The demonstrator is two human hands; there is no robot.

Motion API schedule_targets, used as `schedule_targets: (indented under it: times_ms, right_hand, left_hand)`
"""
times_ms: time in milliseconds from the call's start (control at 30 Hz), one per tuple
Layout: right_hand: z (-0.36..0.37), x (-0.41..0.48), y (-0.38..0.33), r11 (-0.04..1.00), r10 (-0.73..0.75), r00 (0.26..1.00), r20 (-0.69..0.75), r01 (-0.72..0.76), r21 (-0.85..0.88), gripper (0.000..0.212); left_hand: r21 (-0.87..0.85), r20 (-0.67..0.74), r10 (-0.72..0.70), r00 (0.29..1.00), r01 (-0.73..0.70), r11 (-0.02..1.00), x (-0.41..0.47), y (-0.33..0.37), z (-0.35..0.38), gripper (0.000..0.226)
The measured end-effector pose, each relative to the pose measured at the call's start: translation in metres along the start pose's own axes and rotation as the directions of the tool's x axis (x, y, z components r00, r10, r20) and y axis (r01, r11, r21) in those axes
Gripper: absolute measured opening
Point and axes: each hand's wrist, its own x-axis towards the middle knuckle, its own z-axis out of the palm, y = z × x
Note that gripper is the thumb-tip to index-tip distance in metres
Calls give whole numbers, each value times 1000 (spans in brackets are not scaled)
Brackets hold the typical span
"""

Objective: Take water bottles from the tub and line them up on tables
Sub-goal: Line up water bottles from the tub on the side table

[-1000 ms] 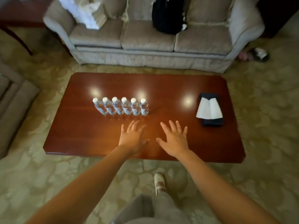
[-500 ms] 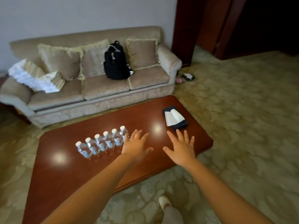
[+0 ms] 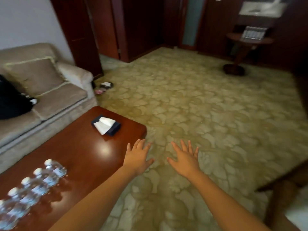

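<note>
A beige sofa (image 3: 50, 100) runs along the wall on the left, with a cushion and a black bag (image 3: 11, 104) on its seat. Slippers (image 3: 104, 87) lie on the carpet (image 3: 208, 105) by its arm. In front of the sofa stands a glossy brown table (image 3: 80, 152), and a dark tissue box (image 3: 106, 127) sits near its far corner with a white tissue pulled up. Dark wood doors and panels close off the back of the room. A round side table (image 3: 248, 40) stands far right, well apart from the rest. On it is something clear and ribbed, too blurred to name. Open carpet lies between the hands and that side table.

The bottles (image 3: 33, 185) stand upright on the near left part of the brown table, in a tight row side by side that runs out of view at the lower left. They are clear, with white caps and pale blue-white labels, and are blurred.

Both hands are stretched forward, palms down, with fingers straight and spread, and they hold nothing. The left hand (image 3: 138, 157) hangs at the table's near edge, well apart from the bottles. The right hand (image 3: 185, 160) hangs over the carpet just beside it.
</note>
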Motion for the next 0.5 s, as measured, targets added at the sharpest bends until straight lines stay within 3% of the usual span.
schedule_targets:
  times_ms: [267,500]
  right_hand:
    - [-41,-104,149,964,264,959,-101,-263,24,76]
    - [-68,-210,283,911,411,903,-122,-408,55,75]
  left_hand:
    - [52,40,261,965,-263,963,5,172,36,73]
    - [37,77,428,901,-431,901,-31,336,79,71]
